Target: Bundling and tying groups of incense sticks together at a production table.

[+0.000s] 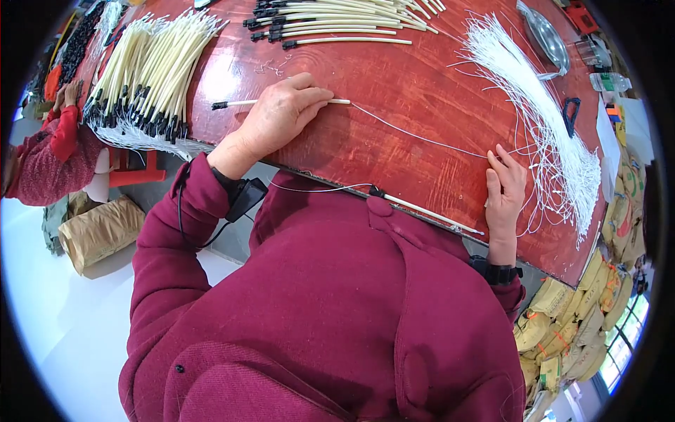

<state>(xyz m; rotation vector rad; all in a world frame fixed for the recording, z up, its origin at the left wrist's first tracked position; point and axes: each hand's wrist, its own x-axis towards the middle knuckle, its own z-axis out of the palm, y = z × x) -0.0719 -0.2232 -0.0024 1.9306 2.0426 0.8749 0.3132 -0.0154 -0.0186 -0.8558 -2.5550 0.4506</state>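
Note:
My left hand [285, 112] is closed over a thin cream tube [340, 101] with a black end piece, resting on the red tabletop. From the tube's right end a white cord [422, 136] runs, slightly curved, to the fingertips of my right hand [505, 186]. That hand lies palm up-left, its fingers stretched and apart at the cord; whether they grip it is unclear. A second cream tube [429, 213] with a black end lies along the near table edge, a white cord trailing left from it.
Bundled cream tubes [158, 67] with black ends lie at left, and more tubes [344, 21] at the far side. A large hank of white cords [541, 112] covers the right side, near a metal dish [545, 39] and dark-handled scissors [571, 114]. Another person's red sleeve [65, 141] shows at far left.

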